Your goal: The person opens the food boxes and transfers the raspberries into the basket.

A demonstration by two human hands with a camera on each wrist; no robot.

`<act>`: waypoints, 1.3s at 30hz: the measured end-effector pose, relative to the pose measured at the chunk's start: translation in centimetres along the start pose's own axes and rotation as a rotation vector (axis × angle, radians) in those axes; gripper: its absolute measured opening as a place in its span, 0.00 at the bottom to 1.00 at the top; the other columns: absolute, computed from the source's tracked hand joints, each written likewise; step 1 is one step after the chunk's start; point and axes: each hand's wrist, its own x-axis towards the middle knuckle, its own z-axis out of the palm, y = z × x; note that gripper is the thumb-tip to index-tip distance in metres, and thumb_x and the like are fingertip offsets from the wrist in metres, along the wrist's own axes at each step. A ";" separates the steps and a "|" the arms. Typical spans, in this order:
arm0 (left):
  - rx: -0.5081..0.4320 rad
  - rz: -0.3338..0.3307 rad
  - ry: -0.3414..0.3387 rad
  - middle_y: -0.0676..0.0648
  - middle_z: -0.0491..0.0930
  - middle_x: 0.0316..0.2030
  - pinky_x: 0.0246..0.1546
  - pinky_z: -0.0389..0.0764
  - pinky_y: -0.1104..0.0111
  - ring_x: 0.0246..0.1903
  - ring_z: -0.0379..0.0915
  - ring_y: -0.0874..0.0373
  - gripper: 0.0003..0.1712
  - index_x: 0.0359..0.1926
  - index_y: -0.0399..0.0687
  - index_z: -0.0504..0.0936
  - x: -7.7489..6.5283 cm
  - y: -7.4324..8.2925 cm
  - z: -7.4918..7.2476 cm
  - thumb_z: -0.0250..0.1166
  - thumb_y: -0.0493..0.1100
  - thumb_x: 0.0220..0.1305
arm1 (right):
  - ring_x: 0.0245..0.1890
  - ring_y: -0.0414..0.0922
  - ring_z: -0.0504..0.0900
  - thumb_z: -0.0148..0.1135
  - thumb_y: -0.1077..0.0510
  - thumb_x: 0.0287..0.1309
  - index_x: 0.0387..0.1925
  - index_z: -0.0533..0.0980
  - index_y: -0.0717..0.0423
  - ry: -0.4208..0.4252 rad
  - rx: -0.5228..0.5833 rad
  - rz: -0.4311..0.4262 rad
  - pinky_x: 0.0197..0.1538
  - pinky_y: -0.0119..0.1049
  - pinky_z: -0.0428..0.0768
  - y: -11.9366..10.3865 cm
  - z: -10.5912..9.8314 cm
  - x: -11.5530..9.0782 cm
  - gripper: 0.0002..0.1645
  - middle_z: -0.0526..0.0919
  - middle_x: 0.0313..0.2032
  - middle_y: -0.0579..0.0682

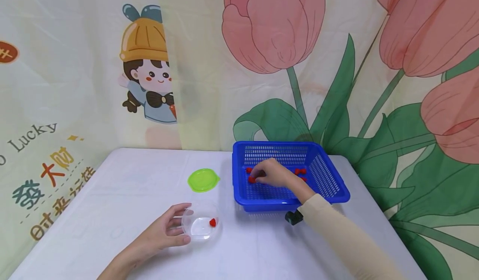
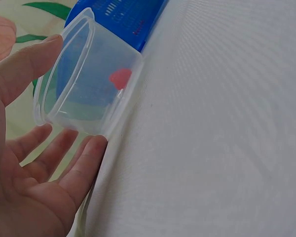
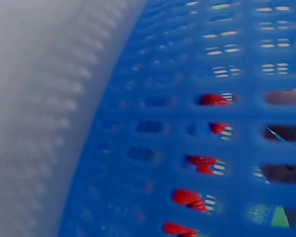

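A clear plastic tub [image 1: 200,226] stands on the white table with one small red piece [image 1: 213,222] inside. My left hand [image 1: 170,229] holds the tub from its left side, thumb and fingers curved round it. In the left wrist view the thumb [image 2: 32,66] lies at the rim and the fingertips touch the wall. My right hand [image 1: 272,173] reaches into a blue perforated basket [image 1: 239,196], fingertips pinching a small red piece [image 1: 252,180]. More red pieces [image 1: 300,171] lie about it in the basket. Through the slots, the right wrist view shows several red pieces [image 3: 190,198].
A bright green lid [image 1: 203,180] lies flat on the table behind the tub, left of the basket. A small black device [image 1: 294,217] sits under the right wrist, by the basket's front wall. A curtain with printed tulips [image 1: 277,26] hangs behind the table.
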 end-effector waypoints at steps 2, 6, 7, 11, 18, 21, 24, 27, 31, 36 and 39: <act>0.002 -0.003 -0.001 0.33 0.60 0.76 0.57 0.83 0.68 0.69 0.72 0.37 0.50 0.81 0.51 0.57 0.0 0.0 0.0 0.75 0.36 0.66 | 0.47 0.44 0.89 0.70 0.66 0.68 0.49 0.89 0.58 -0.015 -0.021 0.000 0.54 0.38 0.87 0.1 0.4 0.2 0.11 0.92 0.45 0.50; 0.007 -0.006 -0.003 0.34 0.61 0.76 0.57 0.82 0.69 0.69 0.72 0.37 0.50 0.81 0.51 0.57 0.1 0.0 0.0 0.76 0.37 0.66 | 0.47 0.45 0.90 0.71 0.66 0.67 0.47 0.90 0.58 -0.026 -0.055 0.005 0.54 0.37 0.87 0.1 1.0 0.5 0.10 0.92 0.43 0.49; 0.008 -0.006 -0.003 0.34 0.61 0.76 0.57 0.82 0.69 0.69 0.72 0.38 0.50 0.81 0.51 0.57 0.1 0.0 0.0 0.75 0.37 0.66 | 0.47 0.45 0.90 0.71 0.66 0.67 0.47 0.90 0.59 -0.026 -0.058 0.005 0.54 0.37 0.87 0.1 1.1 0.5 0.09 0.93 0.42 0.49; 0.007 -0.004 -0.004 0.35 0.61 0.76 0.57 0.83 0.69 0.69 0.72 0.38 0.50 0.81 0.51 0.57 0.2 0.0 -0.1 0.75 0.37 0.66 | 0.46 0.44 0.90 0.71 0.66 0.66 0.45 0.90 0.59 -0.036 -0.062 -0.002 0.54 0.36 0.87 0.2 1.4 0.6 0.08 0.93 0.41 0.48; 0.007 0.001 -0.003 0.35 0.61 0.76 0.57 0.83 0.68 0.68 0.74 0.39 0.50 0.81 0.50 0.57 0.2 -0.2 -0.2 0.75 0.36 0.66 | 0.44 0.43 0.89 0.71 0.66 0.67 0.43 0.90 0.58 -0.069 -0.079 -0.031 0.53 0.36 0.86 0.4 1.8 0.8 0.06 0.92 0.39 0.48; 0.008 0.005 -0.004 0.34 0.61 0.76 0.57 0.83 0.67 0.68 0.73 0.39 0.50 0.81 0.50 0.57 0.1 -0.2 -0.2 0.75 0.36 0.66 | 0.44 0.43 0.89 0.71 0.65 0.67 0.42 0.91 0.57 -0.084 -0.084 -0.020 0.53 0.36 0.86 0.4 1.9 0.9 0.06 0.92 0.39 0.48; 0.009 0.006 -0.003 0.34 0.61 0.76 0.56 0.83 0.67 0.68 0.73 0.38 0.50 0.81 0.50 0.57 0.1 -0.2 -0.2 0.75 0.36 0.66 | 0.44 0.43 0.89 0.71 0.65 0.68 0.42 0.91 0.56 -0.095 -0.083 -0.009 0.53 0.37 0.87 0.4 2.0 0.9 0.06 0.92 0.39 0.48; 0.012 0.004 -0.002 0.35 0.61 0.76 0.57 0.83 0.68 0.68 0.73 0.38 0.50 0.81 0.51 0.57 0.1 -0.2 -0.1 0.75 0.37 0.66 | 0.44 0.43 0.89 0.71 0.65 0.68 0.44 0.90 0.56 -0.107 -0.076 0.001 0.54 0.37 0.87 0.4 2.1 0.9 0.07 0.92 0.40 0.48; 0.011 0.001 -0.001 0.35 0.62 0.76 0.57 0.82 0.69 0.69 0.72 0.38 0.50 0.81 0.52 0.57 0.1 -0.3 -0.1 0.75 0.37 0.66 | 0.44 0.42 0.89 0.71 0.65 0.68 0.45 0.90 0.56 -0.116 -0.072 0.004 0.54 0.36 0.87 0.5 2.2 0.8 0.08 0.92 0.41 0.49; 0.007 -0.003 -0.001 0.35 0.61 0.76 0.57 0.82 0.69 0.69 0.72 0.38 0.49 0.81 0.53 0.58 0.0 -0.3 -0.1 0.75 0.37 0.66 | 0.44 0.41 0.88 0.71 0.66 0.68 0.45 0.90 0.56 -0.122 -0.074 -0.009 0.53 0.35 0.86 0.5 2.2 0.7 0.08 0.92 0.42 0.49; 0.003 -0.005 -0.002 0.35 0.61 0.76 0.57 0.82 0.69 0.69 0.72 0.38 0.49 0.81 0.52 0.58 0.0 -0.2 -0.1 0.75 0.37 0.66 | 0.44 0.41 0.88 0.71 0.66 0.67 0.46 0.90 0.56 -0.126 -0.071 -0.009 0.53 0.35 0.86 0.4 2.0 0.6 0.08 0.92 0.42 0.49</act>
